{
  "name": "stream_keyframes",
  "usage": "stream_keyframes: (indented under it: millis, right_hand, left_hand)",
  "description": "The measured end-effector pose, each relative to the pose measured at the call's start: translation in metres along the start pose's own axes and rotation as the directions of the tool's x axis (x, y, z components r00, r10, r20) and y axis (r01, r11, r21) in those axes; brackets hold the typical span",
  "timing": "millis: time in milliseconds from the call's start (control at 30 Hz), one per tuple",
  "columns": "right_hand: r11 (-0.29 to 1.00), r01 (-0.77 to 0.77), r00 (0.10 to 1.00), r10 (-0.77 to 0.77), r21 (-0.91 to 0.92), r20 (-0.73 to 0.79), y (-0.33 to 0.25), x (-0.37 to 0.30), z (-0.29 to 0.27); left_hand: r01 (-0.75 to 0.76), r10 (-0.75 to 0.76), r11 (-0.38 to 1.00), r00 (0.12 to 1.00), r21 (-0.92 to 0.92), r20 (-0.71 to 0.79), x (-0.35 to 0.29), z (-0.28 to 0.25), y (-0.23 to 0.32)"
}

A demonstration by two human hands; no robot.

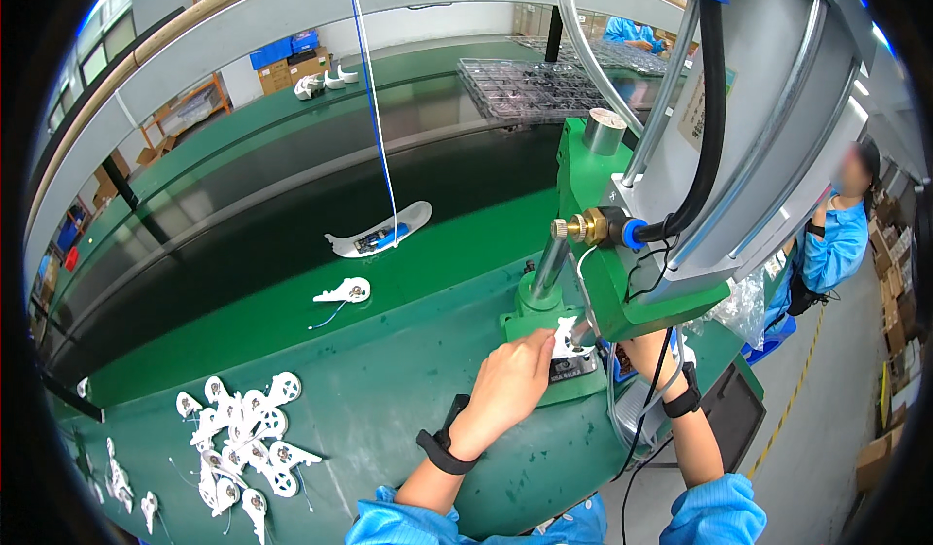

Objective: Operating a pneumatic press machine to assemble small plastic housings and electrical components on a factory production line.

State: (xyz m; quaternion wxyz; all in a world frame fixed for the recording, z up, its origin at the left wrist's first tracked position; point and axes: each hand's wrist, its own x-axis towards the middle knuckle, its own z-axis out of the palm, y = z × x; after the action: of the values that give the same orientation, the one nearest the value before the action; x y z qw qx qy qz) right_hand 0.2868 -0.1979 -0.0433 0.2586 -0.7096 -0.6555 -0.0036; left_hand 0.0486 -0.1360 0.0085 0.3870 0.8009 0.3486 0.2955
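Observation:
A green and grey bench press (622,292) stands at the right of the green work table. On its base, under the ram, sits a white plastic part (566,339). My left hand (515,378) grips this part at its left side, with the fingers bent. Beyond the press head reaches my right hand (649,358), beside a blue bin (624,362) of small brown pieces; its fingers are hidden by the machine. Black bands circle both wrists. At the left lies a pile of similar white parts (233,438) with round ends and thin wires.
A single white part (345,290) and a curved white shell (389,232) with blue and black components lie on the green conveyor. Clear plastic trays (530,86) are stacked on the far shelf. Cables hang by the press. A person in blue (836,244) is at the right.

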Motion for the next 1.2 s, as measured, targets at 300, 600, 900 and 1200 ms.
stream_keyframes:
  millis: [300,600,900,1200]
  right_hand:
    - [0.970,-0.119,0.986,0.141,0.213,-0.089,0.003,-0.012,-0.009]
    - [1.000,-0.001,0.990,0.004,0.018,-0.143,0.012,-0.044,-0.033]
    - [0.978,-0.136,0.985,0.151,0.161,-0.082,-0.013,-0.055,-0.052]
    - [0.964,-0.120,0.982,0.150,0.237,-0.114,-0.018,-0.060,-0.046]
  left_hand:
    - [0.028,-0.111,0.922,0.974,-0.385,-0.196,0.010,-0.026,-0.012]
    - [0.262,-0.163,0.752,0.963,0.605,-0.215,0.104,-0.048,-0.132]
    - [0.553,-0.317,0.484,0.833,0.678,-0.454,0.061,-0.093,-0.171]
    - [-0.140,0.142,0.982,0.990,-0.129,0.006,0.008,-0.018,0.010]
